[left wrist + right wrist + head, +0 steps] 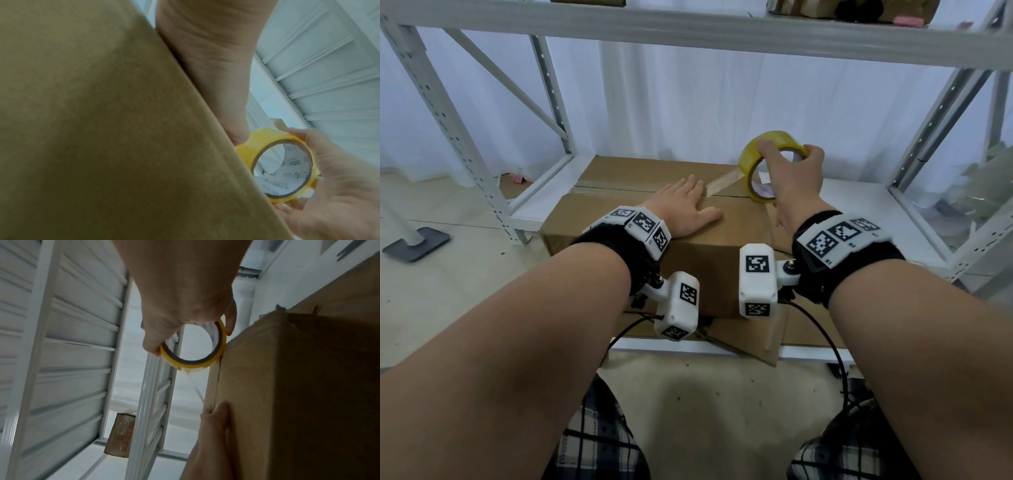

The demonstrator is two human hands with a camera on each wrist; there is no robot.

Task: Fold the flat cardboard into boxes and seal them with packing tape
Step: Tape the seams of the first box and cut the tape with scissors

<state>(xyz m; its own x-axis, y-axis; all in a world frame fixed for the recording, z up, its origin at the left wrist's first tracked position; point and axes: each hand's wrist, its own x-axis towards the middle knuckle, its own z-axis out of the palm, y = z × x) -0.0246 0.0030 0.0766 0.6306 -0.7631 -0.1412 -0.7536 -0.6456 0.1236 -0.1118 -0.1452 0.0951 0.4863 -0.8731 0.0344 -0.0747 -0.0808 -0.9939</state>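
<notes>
On box (619,192), left hand (685,205) flat, right fingers (768,149) gripping tape roll (753,161)

— Can you read anything here?
— Only small printed logos repeated inside the tape roll's (287,170) core, lower right of your left wrist view; the letters are too blurred to spell out.

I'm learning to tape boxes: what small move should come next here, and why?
Probably draw the tape roll on along the seam toward the box's right edge: the right hand holds it with a strip stretched out, while the left hand presses the taped part flat.
</notes>
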